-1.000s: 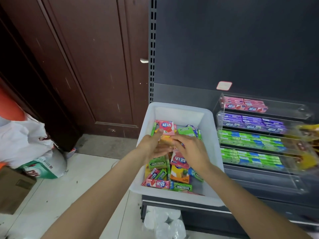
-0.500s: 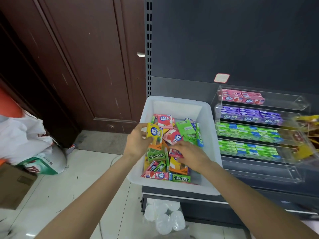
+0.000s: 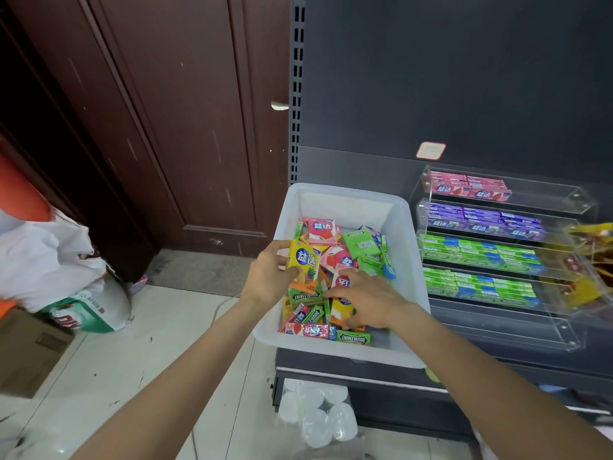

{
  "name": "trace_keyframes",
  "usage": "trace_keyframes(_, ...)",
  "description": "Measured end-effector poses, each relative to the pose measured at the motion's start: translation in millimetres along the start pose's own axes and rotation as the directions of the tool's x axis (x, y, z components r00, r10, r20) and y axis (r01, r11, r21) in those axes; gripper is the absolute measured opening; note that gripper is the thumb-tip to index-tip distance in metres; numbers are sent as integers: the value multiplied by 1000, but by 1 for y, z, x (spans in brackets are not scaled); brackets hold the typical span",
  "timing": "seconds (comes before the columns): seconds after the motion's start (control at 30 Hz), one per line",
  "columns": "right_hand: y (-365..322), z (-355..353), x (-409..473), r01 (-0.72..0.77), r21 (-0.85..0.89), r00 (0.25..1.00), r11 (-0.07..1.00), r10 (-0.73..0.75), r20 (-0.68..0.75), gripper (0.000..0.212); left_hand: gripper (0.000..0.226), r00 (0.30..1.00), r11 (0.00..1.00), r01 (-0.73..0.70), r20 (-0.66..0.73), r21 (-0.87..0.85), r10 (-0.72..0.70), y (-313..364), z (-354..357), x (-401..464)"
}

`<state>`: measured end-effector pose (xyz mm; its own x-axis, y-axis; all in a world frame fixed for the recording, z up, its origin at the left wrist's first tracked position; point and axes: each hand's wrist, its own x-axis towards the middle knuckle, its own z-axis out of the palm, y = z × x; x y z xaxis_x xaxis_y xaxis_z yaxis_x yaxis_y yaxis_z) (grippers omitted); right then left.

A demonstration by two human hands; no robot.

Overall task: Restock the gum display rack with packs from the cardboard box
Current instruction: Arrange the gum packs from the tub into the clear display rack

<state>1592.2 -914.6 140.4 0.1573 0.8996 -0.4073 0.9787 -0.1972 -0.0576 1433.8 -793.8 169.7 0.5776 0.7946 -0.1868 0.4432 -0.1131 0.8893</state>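
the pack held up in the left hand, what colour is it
Yellow, with a blue logo patch; the small yellow gum pack shows best in the head view.

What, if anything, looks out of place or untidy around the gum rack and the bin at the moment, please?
The gum packs in the white bin lie jumbled, flavours mixed and at all angles, unlike the sorted rows in the clear rack. The rack's lowest tier looks bare. The left hand holds a yellow pack.

glossy printed gum packs in matt white plastic bin, clear acrylic rack
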Motion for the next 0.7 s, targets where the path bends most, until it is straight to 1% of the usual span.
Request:
trace_keyframes(0.13, -3, -1, 0, -1, -46, 1000, 999, 1, 20, 57, 43, 1000, 1000, 6, -1, 0, -6, 0, 0, 0)
trace_keyframes(0.23, -7, -1, -1, -15, -62, 999, 998, 12, -47, 49, 43, 1000, 1000, 10, -7, 4, -10, -1, 0, 0)
trace_keyframes(0.3, -8, -3, -1, 0, -62, 997, 998, -5, -75, 46, 43, 1000, 1000, 14, -7, 6, -14, -1, 0, 0)
trace_keyframes(0.37, -4, -5, 0, 29, -41, 999, 999, -31, -34, 51, 42, 1000, 1000, 6, -7, 14, -6, -2, -1, 1)
trace_keyframes(0.43, 2, -7, 0, 49, -31, 997, 998, -47, 54, 62, 42, 1000, 1000, 2, -10, 18, -1, -2, -2, 3)
trace_keyframes(0.5, 7, -9, 1, 50, -65, 991, 997, -41, 126, 74, 42, 1000, 1000, 2, -10, 23, -2, -3, -2, 4)
trace_keyframes(0.53, 8, -9, 1, 51, -85, 989, 995, -38, 140, 78, 42, 1000, 1000, 5, -8, 25, -5, -3, -2, 5)
trace_keyframes(0.6, 7, -8, 2, 59, -110, 991, 992, -45, 126, 81, 43, 1000, 1000, 12, -3, 28, -11, -4, -1, 5)
trace_keyframes(0.7, 5, -7, 5, 57, -87, 998, 995, -54, 45, 76, 43, 1000, 1000, 19, 2, 20, -19, -5, -1, 7)
